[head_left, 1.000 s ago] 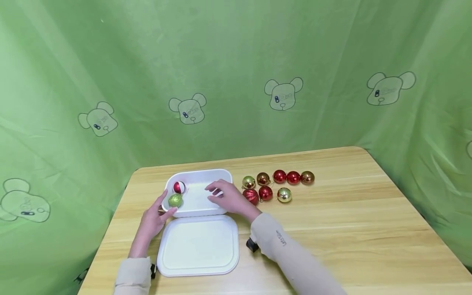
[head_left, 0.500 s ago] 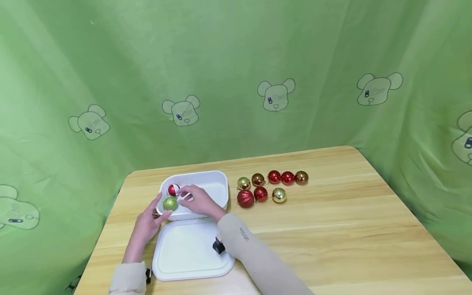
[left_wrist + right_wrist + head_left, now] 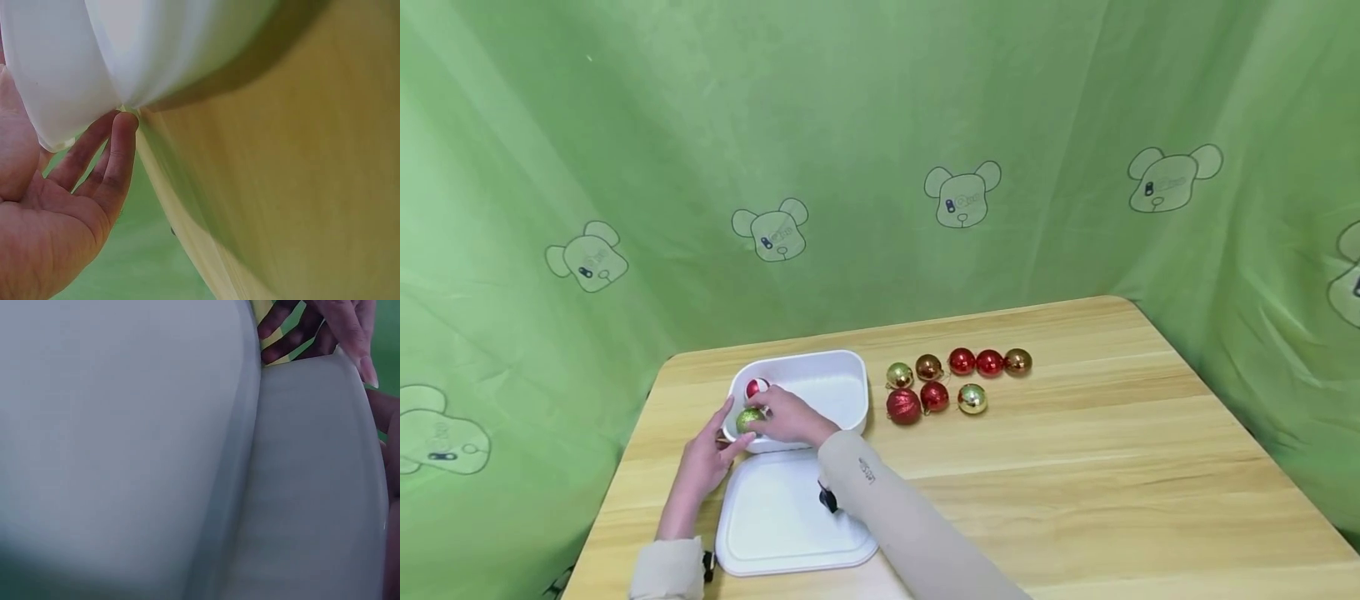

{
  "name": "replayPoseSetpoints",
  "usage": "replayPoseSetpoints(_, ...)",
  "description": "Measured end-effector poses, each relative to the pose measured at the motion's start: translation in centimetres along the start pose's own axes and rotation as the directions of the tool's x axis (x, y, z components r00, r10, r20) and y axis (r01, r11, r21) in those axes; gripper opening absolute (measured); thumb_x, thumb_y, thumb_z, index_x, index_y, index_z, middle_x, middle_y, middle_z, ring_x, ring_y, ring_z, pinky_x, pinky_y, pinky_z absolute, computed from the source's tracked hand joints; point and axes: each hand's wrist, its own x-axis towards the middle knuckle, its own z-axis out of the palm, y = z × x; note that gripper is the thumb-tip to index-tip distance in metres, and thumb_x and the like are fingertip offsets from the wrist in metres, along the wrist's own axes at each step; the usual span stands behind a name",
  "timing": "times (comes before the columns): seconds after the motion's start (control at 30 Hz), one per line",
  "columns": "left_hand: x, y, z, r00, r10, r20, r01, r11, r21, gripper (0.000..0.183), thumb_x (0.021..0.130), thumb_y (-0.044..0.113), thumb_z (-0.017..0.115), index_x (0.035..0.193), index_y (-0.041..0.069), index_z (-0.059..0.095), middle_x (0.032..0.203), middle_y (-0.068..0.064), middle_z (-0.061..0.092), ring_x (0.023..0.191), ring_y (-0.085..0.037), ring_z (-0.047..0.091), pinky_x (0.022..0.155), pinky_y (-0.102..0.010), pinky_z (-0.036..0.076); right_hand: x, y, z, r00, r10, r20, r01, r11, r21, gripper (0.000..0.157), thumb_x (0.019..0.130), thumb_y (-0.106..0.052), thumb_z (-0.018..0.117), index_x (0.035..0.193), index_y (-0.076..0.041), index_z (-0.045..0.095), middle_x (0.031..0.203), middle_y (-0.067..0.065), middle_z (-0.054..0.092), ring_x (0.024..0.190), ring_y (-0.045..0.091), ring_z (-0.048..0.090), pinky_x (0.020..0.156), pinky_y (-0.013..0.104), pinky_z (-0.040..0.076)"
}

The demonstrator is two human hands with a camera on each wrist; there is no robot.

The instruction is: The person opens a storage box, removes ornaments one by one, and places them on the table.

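A white plastic box (image 3: 835, 400) stands at the left of the table, with a green glitter Christmas ball (image 3: 747, 418) and a red-and-white one (image 3: 755, 387) in its left end. My left hand (image 3: 703, 462) grips the box's front-left corner; the left wrist view shows its fingers (image 3: 119, 156) against the outside wall. My right hand (image 3: 790, 418) reaches over the front rim, its fingers around the green ball and partly covering it. In the right wrist view the box wall (image 3: 312, 462) hides most of that hand.
The white lid (image 3: 790, 533) lies flat in front of the box, under my right forearm. To the right sit several loose ornaments, including a large ribbed red ball (image 3: 903, 407), a gold ball (image 3: 972, 399) and a brown ball (image 3: 1018, 362). A green curtain (image 3: 865, 283) hangs behind the table.
My right hand has moved left across the box, from above its right part to the green ball, and its fingers have closed around it. My left hand stays at the box's corner.
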Motion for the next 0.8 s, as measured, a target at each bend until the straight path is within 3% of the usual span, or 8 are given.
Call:
replayPoseSetpoints(0.2,-0.07,0.11,0.08,1.000,-0.002,-0.014,0.002,1.000,-0.006,0.081,0.099,0.034,0.071,0.164,0.009,0.028,0.121,-0.031,0.070,0.110,-0.039,0.071,0.084,-0.040,0.064,0.05,0.35,0.27,0.998,0.019,0.066,-0.013,0.995,-0.094,0.044,0.100,-0.038,0.068,0.140,-0.019,0.065,0.136,0.010,0.060,0.116,0.016,0.060,0.105,0.029,0.051)
replayPoseSetpoints(0.47,-0.04,0.19,0.17,1.000,-0.016,0.001,0.016,1.000,-0.026,0.080,0.100,0.031,0.071,0.164,0.009,0.027,0.125,-0.032,0.068,0.111,-0.039,0.071,0.082,-0.033,0.064,-0.30,0.18,-0.09,0.996,0.035,0.077,-0.031,0.998,-0.061,0.029,0.097,-0.031,0.073,0.122,-0.017,0.070,0.125,0.004,0.067,0.115,0.016,0.062,0.102,0.027,0.052)
replayPoseSetpoints(0.8,0.16,-0.01,0.05,1.000,-0.018,0.007,0.018,1.000,-0.024,0.082,0.100,0.035,0.071,0.164,0.010,0.027,0.123,-0.032,0.069,0.111,-0.038,0.071,0.081,-0.029,0.062,-0.33,-0.24,-0.37,0.997,0.064,0.044,-0.061,0.997,-0.053,0.027,0.094,-0.023,0.077,0.119,-0.016,0.069,0.117,0.003,0.069,0.106,0.014,0.063,0.096,0.025,0.054)
